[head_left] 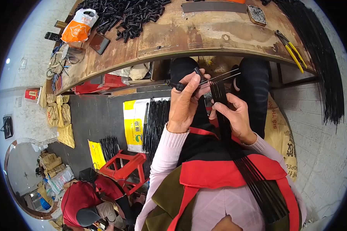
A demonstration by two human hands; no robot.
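The far side is being spanned by a worn wooden table (169, 42). Toward the near side, a long bundle of black rods (253, 178) is being supported across red cloth (206, 174). A loose heap of small black parts (131, 20) is being borne at the table's far left. The bundle's far part is being gripped by the right hand (235, 115), thumb against fingers. The left hand (184, 101) is being held narrow just left of it; yellow-handled pliers (292, 56) are being carried by the table's right edge. In the left hand, short black pieces (176, 85) are being pinched.
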